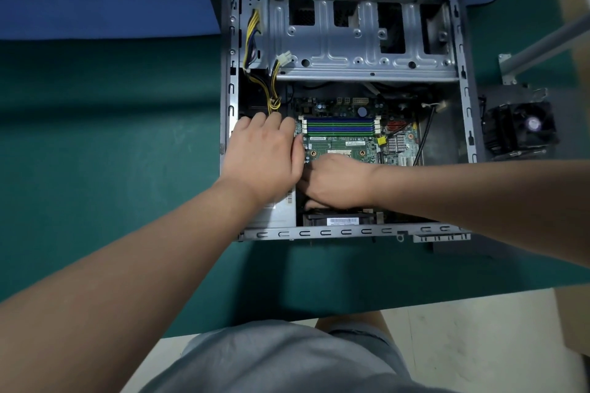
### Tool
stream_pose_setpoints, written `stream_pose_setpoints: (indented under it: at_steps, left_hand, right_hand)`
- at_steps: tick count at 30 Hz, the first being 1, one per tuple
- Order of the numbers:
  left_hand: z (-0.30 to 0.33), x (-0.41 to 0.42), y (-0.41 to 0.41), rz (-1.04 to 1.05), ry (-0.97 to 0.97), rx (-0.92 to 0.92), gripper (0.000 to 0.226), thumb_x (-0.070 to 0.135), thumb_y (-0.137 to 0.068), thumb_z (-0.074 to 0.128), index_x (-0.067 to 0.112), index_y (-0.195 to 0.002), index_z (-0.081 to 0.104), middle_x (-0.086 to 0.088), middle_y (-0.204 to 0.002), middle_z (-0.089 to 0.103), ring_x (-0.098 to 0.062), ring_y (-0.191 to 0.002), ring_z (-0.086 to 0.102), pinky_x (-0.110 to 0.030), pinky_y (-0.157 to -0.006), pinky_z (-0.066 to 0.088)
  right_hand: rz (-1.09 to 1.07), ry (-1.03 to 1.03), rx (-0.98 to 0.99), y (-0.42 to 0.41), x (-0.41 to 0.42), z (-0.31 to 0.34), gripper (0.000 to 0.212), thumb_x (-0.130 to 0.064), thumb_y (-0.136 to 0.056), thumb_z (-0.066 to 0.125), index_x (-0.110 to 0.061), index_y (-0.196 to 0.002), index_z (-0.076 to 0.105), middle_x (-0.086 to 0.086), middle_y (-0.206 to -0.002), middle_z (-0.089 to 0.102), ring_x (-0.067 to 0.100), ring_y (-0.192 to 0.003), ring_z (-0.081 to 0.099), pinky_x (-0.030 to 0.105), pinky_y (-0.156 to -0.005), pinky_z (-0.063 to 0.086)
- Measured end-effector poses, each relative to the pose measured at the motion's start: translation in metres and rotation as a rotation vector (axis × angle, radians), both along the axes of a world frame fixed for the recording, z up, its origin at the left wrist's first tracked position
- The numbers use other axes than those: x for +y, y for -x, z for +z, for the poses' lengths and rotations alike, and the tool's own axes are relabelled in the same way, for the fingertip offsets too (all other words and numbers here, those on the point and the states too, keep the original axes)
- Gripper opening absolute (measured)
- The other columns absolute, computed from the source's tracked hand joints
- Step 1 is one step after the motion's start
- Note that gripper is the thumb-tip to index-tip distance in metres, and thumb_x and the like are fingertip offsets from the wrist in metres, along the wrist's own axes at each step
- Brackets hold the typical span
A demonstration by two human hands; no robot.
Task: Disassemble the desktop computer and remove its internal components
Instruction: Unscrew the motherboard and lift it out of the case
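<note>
The open desktop case (351, 231) lies on its side on the green table. Inside, the green motherboard (344, 144) shows its blue and green memory slots (338, 126). My left hand (265, 156) lies on the grey power supply (278, 212) at the case's left, and its fingertips bend down over the far end, by the yellow and black cables (274, 102). My right hand (338, 183) reaches in beside the supply, low on the motherboard. Its fingers curl down into the gap, and what they hold is hidden.
A bare metal drive cage (360, 41) spans the far half of the case, with a loose white connector (284, 58) on it. A black cooler with a fan (520, 128) sits on the table right of the case. A black fan with a barcode label (341, 220) sits at the near edge.
</note>
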State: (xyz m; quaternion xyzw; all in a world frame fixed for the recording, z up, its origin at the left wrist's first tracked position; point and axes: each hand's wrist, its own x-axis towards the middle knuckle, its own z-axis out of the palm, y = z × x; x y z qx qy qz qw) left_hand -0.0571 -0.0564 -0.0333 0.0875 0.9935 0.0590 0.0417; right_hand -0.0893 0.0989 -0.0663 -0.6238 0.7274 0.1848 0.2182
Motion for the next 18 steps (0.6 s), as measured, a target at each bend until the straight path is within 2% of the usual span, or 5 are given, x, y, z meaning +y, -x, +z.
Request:
stream_pose_setpoints:
  at_steps: [5,8,12,16,18]
  left_hand:
    - [-0.0016,-0.0007,0.0002,-0.002,-0.004,0.005,0.033,0.035,-0.093,0.026,0.014,-0.091,0.051,-0.007,-0.089,0.057,-0.027,-0.082,0.049,-0.038,-0.075,0.033]
    - [-0.0024,-0.0005,0.0,-0.006,0.001,0.01,0.034,0.035,-0.093,0.025,0.014,-0.09,0.051,-0.007,-0.088,0.057,-0.026,-0.081,0.048,-0.038,-0.074,0.033]
    - [-0.0013,-0.0008,0.0,-0.002,-0.007,0.013,0.033,0.034,-0.093,0.026,0.013,-0.09,0.052,-0.007,-0.088,0.057,-0.027,-0.081,0.049,-0.039,-0.074,0.033]
    - [-0.0012,-0.0005,0.0001,-0.003,0.002,0.004,0.034,0.035,-0.093,0.025,0.014,-0.092,0.052,-0.007,-0.09,0.057,-0.027,-0.083,0.049,-0.038,-0.075,0.032]
    - [-0.0017,-0.0005,0.0001,-0.002,0.001,0.004,0.034,0.035,-0.093,0.025,0.014,-0.092,0.052,-0.007,-0.09,0.057,-0.027,-0.083,0.049,-0.037,-0.075,0.032]
  right_hand:
    - [0.045,0.02,-0.07,-0.0055,-0.0014,0.0007,0.017,-0.01,-0.096,0.042,-0.009,-0.102,0.057,0.006,-0.091,0.062,0.027,-0.08,0.059,0.035,-0.064,0.043]
    - [0.043,0.083,-0.141,-0.0082,0.0013,0.0034,0.023,-0.002,-0.092,0.045,-0.009,-0.111,0.054,0.009,-0.099,0.057,0.028,-0.087,0.057,0.035,-0.069,0.047]
    - [0.035,0.082,-0.171,-0.0076,0.0035,0.0038,0.025,-0.004,-0.093,0.043,-0.011,-0.115,0.052,0.01,-0.106,0.055,0.029,-0.094,0.055,0.037,-0.079,0.046]
    - [-0.093,0.024,-0.022,-0.0045,0.0024,0.0038,0.042,-0.042,-0.1,0.031,-0.01,-0.106,0.057,0.007,-0.097,0.061,0.027,-0.088,0.059,0.038,-0.079,0.046]
    - [-0.099,0.008,-0.039,-0.0078,0.0018,0.0029,0.035,-0.034,-0.101,0.034,-0.009,-0.1,0.059,0.004,-0.088,0.061,0.024,-0.082,0.059,0.036,-0.072,0.047]
